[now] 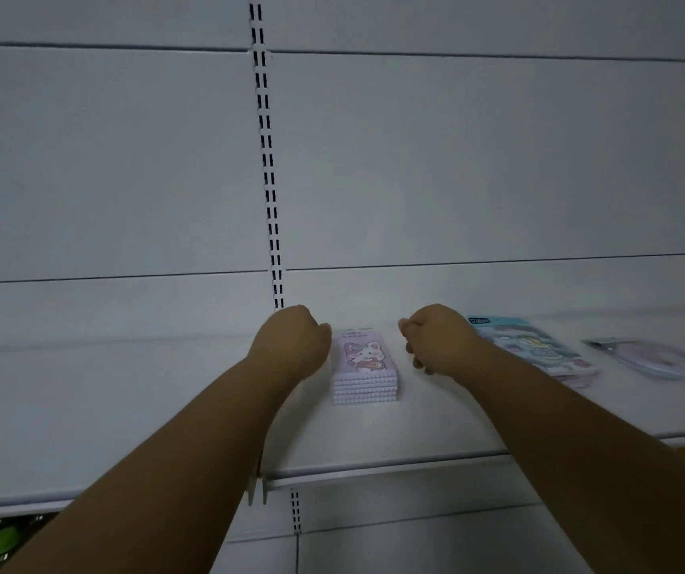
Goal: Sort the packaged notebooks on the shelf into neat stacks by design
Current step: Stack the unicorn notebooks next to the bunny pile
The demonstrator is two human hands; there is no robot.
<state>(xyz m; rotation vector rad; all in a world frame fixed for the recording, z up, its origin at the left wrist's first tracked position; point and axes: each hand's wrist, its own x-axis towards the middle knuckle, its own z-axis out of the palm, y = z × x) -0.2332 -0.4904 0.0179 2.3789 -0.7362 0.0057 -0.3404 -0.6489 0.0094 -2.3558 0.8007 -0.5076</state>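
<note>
Pink notebook stack [365, 368] — several packaged notebooks with the same cartoon-animal cover, piled squarely, edges aligned, lying flat on the white shelf [125, 408] between the two hands. About six layers show at the near edge; the exact count cannot be told.

Left hand [291, 341] — curled into a loose fist, knuckles up, directly left of the pink stack and at or against its left edge; contact cannot be confirmed. The fingers are folded under and nothing shows inside them, so whether it grasps anything cannot be told.

Right hand [436, 339] — just right of the pink stack, clear of it by a strip of bare shelf. Fingers bent inward with tips close together; no item shows between them.

Blue notebook stack [539, 350] — packaged notebooks with a blue header and pale cartoon cover, lying flat beyond the right hand, partly hidden by the right wrist and forearm. Lower layers stick out slightly at the near right corner.

Round-design packet [649, 358] — a single flat clear-wrapped item with a pinkish circular print, further right of the blue stack, apart from it, set at an angle.

Slotted upright [266, 159] — a white rail with paired dark slots, rising in the back panel behind the left hand.
</note>
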